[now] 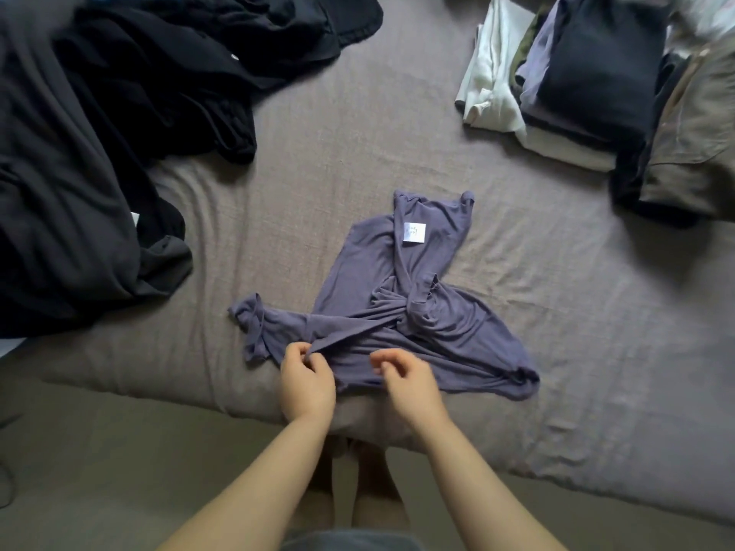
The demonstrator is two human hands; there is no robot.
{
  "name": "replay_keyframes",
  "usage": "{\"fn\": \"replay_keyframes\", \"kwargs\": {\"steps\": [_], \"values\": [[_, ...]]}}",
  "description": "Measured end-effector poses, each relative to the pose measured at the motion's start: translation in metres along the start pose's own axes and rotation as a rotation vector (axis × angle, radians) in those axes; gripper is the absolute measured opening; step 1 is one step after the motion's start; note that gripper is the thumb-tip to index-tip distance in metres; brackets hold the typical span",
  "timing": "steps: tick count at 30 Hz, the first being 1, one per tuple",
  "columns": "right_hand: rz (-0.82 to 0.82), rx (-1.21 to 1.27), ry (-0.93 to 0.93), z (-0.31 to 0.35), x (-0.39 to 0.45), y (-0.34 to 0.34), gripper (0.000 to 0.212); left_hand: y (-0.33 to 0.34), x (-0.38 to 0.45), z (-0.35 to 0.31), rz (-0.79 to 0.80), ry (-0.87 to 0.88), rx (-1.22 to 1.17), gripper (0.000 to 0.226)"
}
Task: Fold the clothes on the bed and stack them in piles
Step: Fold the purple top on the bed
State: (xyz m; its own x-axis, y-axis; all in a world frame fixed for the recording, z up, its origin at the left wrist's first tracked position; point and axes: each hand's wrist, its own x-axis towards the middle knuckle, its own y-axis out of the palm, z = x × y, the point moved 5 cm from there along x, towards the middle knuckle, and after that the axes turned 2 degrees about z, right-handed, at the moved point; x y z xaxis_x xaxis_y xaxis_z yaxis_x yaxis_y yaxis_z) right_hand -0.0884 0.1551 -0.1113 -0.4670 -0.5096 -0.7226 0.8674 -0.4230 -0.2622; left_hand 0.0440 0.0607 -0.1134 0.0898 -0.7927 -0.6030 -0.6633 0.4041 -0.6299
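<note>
A purple-grey garment point(401, 312) lies crumpled and twisted on the grey bed sheet point(358, 161), a white label showing near its far end. My left hand point(306, 375) pinches a fold of the garment at its near edge. Just to the right, my right hand point(405, 375) hovers over the fabric with fingers loosely curled, and I cannot make out whether it holds any cloth. A heap of unfolded black clothes point(99, 133) covers the left of the bed. Folded piles point(596, 73) stand at the far right.
The folded piles hold white, olive, lilac, dark navy and tan pieces, with a tan stack point(692, 145) at the right edge. The bed's near edge runs just below my hands, with beige floor point(119, 451) and my feet beneath.
</note>
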Motion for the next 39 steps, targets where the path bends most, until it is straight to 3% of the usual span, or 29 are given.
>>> {"fn": "replay_keyframes", "kwargs": {"steps": [2,3,6,8,10,11,14,17,19,21,24,27,30,34,36,39], "values": [[0.14,0.03,0.017,0.014,0.0,0.021,0.025,-0.009,-0.012,-0.015,0.076,0.088,-0.241,0.015],[0.131,0.059,-0.012,0.024,-0.001,0.027,0.023,-0.015,-0.018,-0.022,0.12,0.131,-0.3,0.021],[-0.228,-0.049,-0.229,0.056,-0.013,0.012,0.024,-0.025,-0.033,-0.034,0.273,0.228,-0.339,0.019],[-0.347,-0.34,-0.492,0.084,-0.024,-0.002,0.034,-0.03,-0.042,-0.042,0.37,0.305,-0.346,0.013],[-0.11,-0.643,-0.714,0.101,-0.025,0.002,0.04,-0.035,-0.048,-0.051,0.414,0.391,-0.303,0.014],[0.052,-0.681,-0.729,0.106,-0.023,0.002,0.04,-0.038,-0.05,-0.055,0.415,0.432,-0.259,0.016],[0.371,-0.467,-0.45,0.122,-0.024,-0.015,0.032,-0.049,-0.052,-0.064,0.331,0.506,-0.118,0.026],[0.483,-0.381,-0.367,0.133,-0.03,-0.033,0.015,-0.052,-0.043,-0.068,0.242,0.43,0.051,0.035],[0.4,-0.615,-0.376,0.127,-0.028,-0.045,0.028,-0.048,-0.039,-0.074,0.279,0.418,0.114,0.042],[0.157,-0.865,-0.363,0.124,-0.027,-0.054,0.035,-0.041,-0.04,-0.085,0.362,0.47,0.06,0.039],[-0.076,-0.846,-0.358,0.125,-0.025,-0.059,0.043,-0.031,-0.049,-0.097,0.546,0.424,-0.035,0.024],[0.005,-0.614,-0.396,0.121,-0.018,-0.063,0.034,-0.024,-0.056,-0.103,0.632,0.494,0.033,0.02],[0.168,-0.367,-0.313,0.115,-0.019,-0.059,0.013,-0.028,-0.045,-0.098,0.461,0.477,0.152,0.018],[0.305,-0.232,-0.298,0.116,-0.026,-0.054,0.018,-0.028,-0.028,-0.101,0.409,0.435,0.132,0.051],[0.204,-0.286,-0.308,0.115,-0.022,-0.06,0.035,-0.025,-0.024,-0.108,0.444,0.501,0.146,0.053],[-0.033,-0.416,-0.356,0.119,-0.017,-0.069,0.034,-0.021,-0.029,-0.12,0.586,0.447,-0.154,0.032]]}}
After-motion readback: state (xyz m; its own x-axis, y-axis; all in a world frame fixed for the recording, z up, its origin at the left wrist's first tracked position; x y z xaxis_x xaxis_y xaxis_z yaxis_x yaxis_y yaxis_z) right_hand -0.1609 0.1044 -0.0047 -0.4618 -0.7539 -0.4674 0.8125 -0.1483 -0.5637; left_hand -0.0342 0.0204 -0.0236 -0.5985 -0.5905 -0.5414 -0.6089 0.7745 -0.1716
